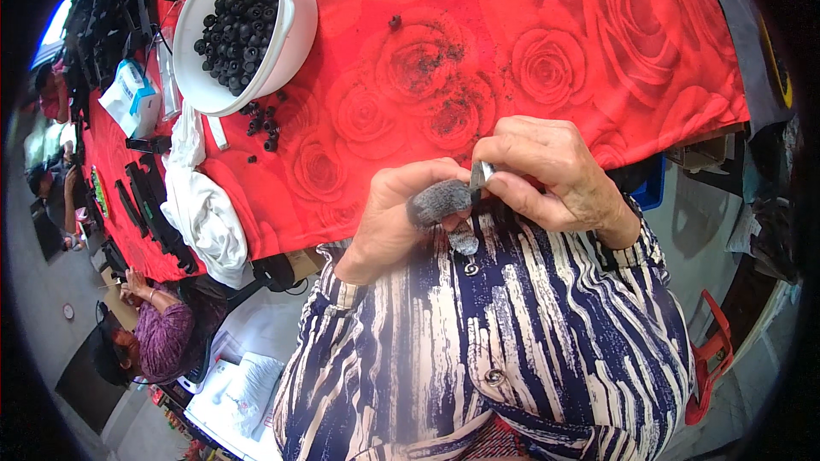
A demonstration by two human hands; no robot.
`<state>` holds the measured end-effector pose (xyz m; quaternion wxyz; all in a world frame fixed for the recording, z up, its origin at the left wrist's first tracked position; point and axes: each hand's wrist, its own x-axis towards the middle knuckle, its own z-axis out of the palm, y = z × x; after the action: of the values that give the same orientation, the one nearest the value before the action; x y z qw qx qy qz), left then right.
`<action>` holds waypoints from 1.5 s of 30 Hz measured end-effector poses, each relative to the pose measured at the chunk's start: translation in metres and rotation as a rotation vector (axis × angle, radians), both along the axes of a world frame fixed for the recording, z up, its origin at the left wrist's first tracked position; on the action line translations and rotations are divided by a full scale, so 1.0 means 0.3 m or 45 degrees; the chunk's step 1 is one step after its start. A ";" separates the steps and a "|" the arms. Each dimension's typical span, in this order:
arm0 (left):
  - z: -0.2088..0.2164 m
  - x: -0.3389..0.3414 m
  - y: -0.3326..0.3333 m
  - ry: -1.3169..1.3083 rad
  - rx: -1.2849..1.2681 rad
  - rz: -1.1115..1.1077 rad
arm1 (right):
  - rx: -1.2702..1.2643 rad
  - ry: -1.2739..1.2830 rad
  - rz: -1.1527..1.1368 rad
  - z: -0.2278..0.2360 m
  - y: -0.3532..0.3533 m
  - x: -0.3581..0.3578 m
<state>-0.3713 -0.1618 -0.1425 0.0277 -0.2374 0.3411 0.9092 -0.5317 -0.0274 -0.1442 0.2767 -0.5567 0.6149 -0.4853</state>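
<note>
My left hand (386,215) is closed in front of my chest, pinching a small black part (477,184). A fuzzy grey wrap (441,203) covers one of its fingers, with a pale grey strip hanging below. My right hand (547,177) meets it from the right. Between its thumb and fingers shows a small shiny metal piece (488,171), blade-like and mostly hidden, touching the black part. Both hands are just off the near edge of the table with its red rose-print cloth (359,179).
At the left stands a tilted white bowl (295,43) of small black round parts (239,38), several more lying beside it. A white cloth (201,213) hangs over the edge. Black crumbs (453,94) dot the tablecloth. Another person (166,333) sits at the left; a red stool (713,358) stands right.
</note>
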 end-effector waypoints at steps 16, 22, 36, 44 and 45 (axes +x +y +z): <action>0.000 0.001 -0.004 -0.007 0.334 -0.023 | -0.529 0.282 -0.305 -0.014 -0.068 0.106; 0.038 0.020 -0.023 -0.089 -0.010 0.003 | -0.641 0.457 -0.279 0.007 -0.042 0.099; 0.284 -0.040 -0.505 -0.177 -2.482 0.629 | -0.348 0.449 -0.691 -0.067 0.000 -0.016; 0.100 -0.395 -0.258 0.111 -2.630 -0.009 | -0.280 0.454 -0.659 -0.077 0.010 -0.020; 0.064 -0.449 -0.256 0.004 -2.673 -0.152 | -0.266 0.453 -0.649 -0.082 0.011 -0.021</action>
<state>-0.5058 -0.2385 -0.1234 -0.1477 -0.1238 0.9690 0.1546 -0.5379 -0.0242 -0.1687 -0.0240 -0.4862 0.7201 -0.4944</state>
